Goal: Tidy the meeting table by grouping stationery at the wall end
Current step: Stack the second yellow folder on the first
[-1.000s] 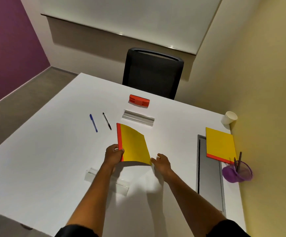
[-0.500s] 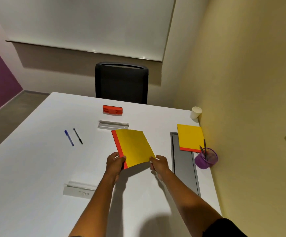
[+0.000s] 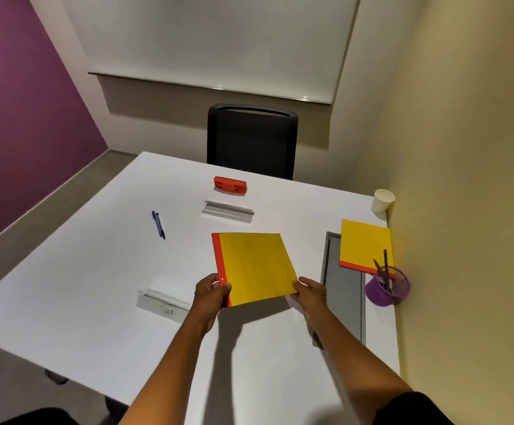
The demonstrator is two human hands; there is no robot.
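I hold a yellow notebook with a red spine above the white table. My left hand grips its near left corner and my right hand grips its near right corner. A second yellow notebook lies flat by the yellow wall on the right. Just in front of that one stands a purple pen cup with dark pens in it. A blue pen and a black pen lie side by side on the left. An orange eraser rests near the far edge.
A clear name stand lies mid-table and another marked with writing sits near my left hand. A white paper cup stands in the far right corner. A grey cable hatch is set into the table. A black chair faces the far edge.
The notebook has been raised off the table and carried slightly right, held in both hands. The view has shifted, so the pens now look closer together.
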